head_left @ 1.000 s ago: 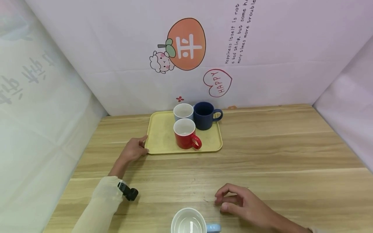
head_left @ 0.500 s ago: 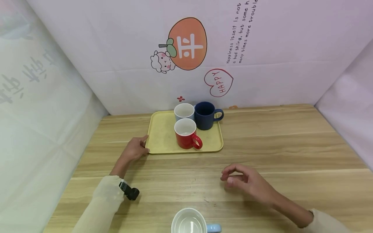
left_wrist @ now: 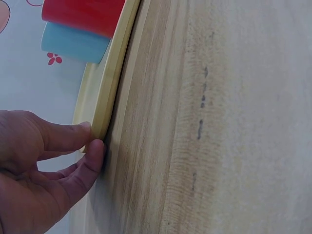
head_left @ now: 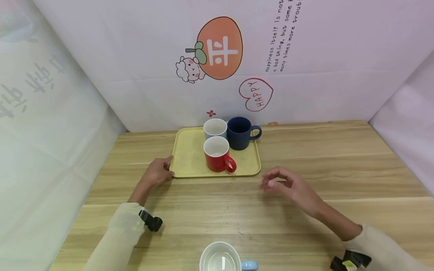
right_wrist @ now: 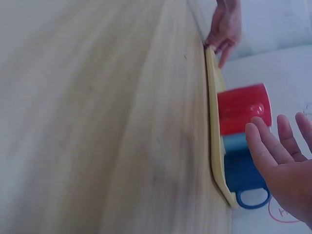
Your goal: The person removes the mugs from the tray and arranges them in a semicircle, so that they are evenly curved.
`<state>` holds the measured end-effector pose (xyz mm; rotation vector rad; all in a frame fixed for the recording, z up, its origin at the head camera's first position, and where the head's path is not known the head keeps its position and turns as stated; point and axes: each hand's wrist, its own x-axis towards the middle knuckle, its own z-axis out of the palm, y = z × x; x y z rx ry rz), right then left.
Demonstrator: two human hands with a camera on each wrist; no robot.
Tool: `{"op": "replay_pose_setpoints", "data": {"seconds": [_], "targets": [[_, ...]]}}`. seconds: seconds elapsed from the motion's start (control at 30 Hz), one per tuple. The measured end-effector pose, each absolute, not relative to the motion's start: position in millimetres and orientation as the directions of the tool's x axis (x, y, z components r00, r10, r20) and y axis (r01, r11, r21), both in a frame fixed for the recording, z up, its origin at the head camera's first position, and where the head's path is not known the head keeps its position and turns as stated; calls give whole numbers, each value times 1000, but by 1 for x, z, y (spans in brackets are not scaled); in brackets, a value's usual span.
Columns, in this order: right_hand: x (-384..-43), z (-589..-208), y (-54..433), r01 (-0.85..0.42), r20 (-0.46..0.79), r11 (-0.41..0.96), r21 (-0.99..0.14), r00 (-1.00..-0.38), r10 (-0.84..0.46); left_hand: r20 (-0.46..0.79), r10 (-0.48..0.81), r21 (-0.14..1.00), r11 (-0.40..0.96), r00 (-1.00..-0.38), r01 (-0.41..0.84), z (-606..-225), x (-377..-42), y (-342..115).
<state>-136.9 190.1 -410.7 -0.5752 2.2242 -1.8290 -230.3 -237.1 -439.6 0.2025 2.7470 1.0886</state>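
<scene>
At the back of the table lies a yellow tray (head_left: 188, 154) bearing a red mug (head_left: 213, 163), a navy blue mug (head_left: 239, 140) and a light blue mug (head_left: 215, 128) with a white inside. My left hand (head_left: 156, 172) pinches the tray's left end; in the left wrist view the thumb and a finger grip its rim (left_wrist: 108, 92) near a corner. My right hand (head_left: 296, 190), fingers loosely bent and holding nothing, hovers just right of the tray's near right corner. In the right wrist view the right hand (right_wrist: 287, 170) overlaps the mugs.
Another mug (head_left: 221, 259), white inside with a light blue handle, stands at the table's near edge, partly cut off by the frame. A printed white cloth (head_left: 142, 75) hangs right behind the tray, and cloth walls flank the wooden table (head_left: 322, 158).
My right hand has moved away from the near mug, forward to beside the tray's near right corner. The left hand has stayed at the tray's left end.
</scene>
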Motion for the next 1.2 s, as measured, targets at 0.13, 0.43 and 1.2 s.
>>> {"op": "replay_pose_setpoints", "data": {"seconds": [0.13,0.43,1.2], "targets": [[-151,-411,192,-190,117,145,-971,-908,-401,-109,205,686,724,-973,76,-439,-230,-237],[-171,-412,190,-183,113,152,-971,-917,-382,-124,184,677,734,-975,53,-436,-230,-235],[-208,-412,195,-169,111,194,-966,-954,-277,-159,160,683,730,-974,9,-436,-231,-234]]}}
